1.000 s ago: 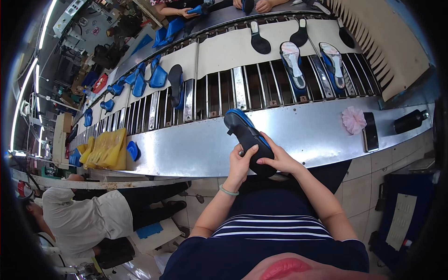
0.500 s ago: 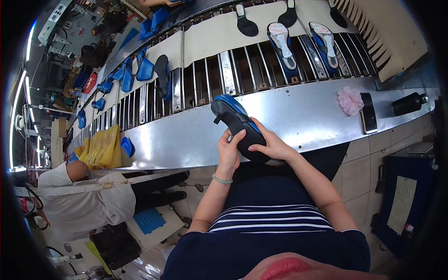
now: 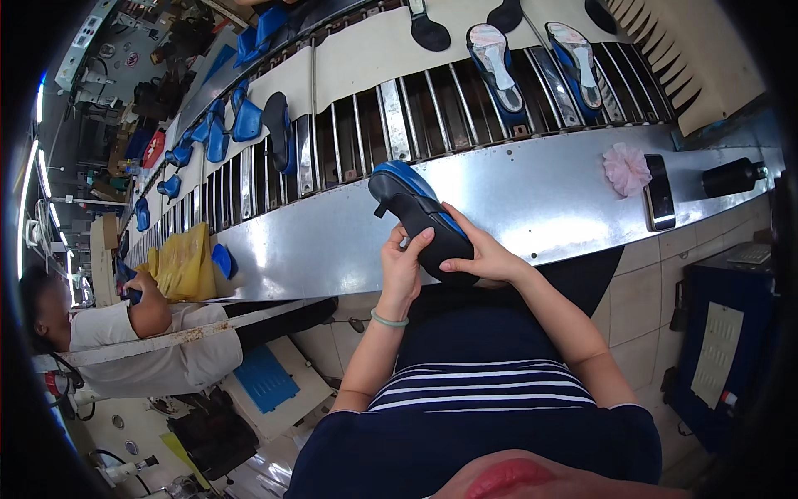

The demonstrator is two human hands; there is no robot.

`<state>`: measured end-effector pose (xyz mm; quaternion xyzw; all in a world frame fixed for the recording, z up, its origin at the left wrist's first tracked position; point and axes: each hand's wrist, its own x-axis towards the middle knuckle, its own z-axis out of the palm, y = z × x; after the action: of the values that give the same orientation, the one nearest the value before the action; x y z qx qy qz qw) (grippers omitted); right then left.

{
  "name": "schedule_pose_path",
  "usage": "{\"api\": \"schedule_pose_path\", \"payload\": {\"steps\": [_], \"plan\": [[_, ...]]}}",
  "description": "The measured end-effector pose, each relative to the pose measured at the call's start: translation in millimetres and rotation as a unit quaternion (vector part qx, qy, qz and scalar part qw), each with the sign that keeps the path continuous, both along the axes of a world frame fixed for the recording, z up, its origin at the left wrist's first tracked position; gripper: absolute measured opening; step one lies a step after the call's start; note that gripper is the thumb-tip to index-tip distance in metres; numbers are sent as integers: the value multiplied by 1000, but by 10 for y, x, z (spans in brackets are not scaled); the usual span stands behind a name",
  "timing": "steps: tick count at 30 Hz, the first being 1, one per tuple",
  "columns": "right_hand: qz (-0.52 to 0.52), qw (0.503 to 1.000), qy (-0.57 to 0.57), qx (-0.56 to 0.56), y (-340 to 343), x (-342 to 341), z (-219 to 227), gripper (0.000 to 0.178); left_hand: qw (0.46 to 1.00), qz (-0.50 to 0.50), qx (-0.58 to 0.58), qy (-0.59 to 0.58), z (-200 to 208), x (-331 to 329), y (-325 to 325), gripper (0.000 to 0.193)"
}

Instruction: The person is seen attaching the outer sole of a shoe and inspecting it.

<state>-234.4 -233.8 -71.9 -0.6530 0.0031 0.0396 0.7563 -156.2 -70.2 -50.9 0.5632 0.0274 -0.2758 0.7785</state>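
Note:
I hold a shoe [image 3: 420,214] with its black sole turned up and its small heel pointing to the far left. Blue shows along its side and at the heel end. My left hand [image 3: 403,264] grips the near part from the left, thumb on the sole. From the right, my right hand [image 3: 485,252] wraps round the shoe, its thumb also pressed on the sole. The shoe is raised above the metal ledge [image 3: 332,262], close to my body; its near end is partly hidden by my hands.
Beyond the ledge runs a slatted conveyor [image 3: 391,121] with beige sheeting. On it lie two blue shoes with pale bottoms [image 3: 499,75], a black sole [image 3: 428,33] and several blue shoe lasts [image 3: 218,137]. A phone [image 3: 659,195], pink scrunchie [image 3: 625,170] and black bottle [image 3: 731,178] lie right. A co-worker [image 3: 158,341] is left.
My grip on the shoe stays the same, and the shoe has hardly moved. At the left, the co-worker has risen from a bent pose, and their head and hand now show.

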Motion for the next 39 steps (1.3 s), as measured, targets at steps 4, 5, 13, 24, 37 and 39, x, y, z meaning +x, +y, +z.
{"api": "schedule_pose_path", "payload": {"steps": [4, 5, 13, 24, 37, 39], "plan": [[8, 994, 20, 107, -47, -13, 16, 106, 1000, -2, 5, 4, 12, 15, -28, 24], [17, 992, 20, 127, -60, 0, -34, 106, 1000, -8, -1, -1, -20, 17, -15, 26], [0, 941, 111, 321, -102, -16, -100, 61, 1000, -25, -4, -11, -39, 22, 18, 16], [-13, 961, 102, 256, -55, -9, -123, 56, 999, -11, 26, -25, -29, -3, -27, 17], [-21, 967, 96, 234, -37, -20, -103, 55, 999, 3, 38, -33, -53, 5, -34, 19], [-19, 966, 98, 237, -38, -20, -102, 55, 999, 2, 39, -35, -60, 14, -35, 19]]}}
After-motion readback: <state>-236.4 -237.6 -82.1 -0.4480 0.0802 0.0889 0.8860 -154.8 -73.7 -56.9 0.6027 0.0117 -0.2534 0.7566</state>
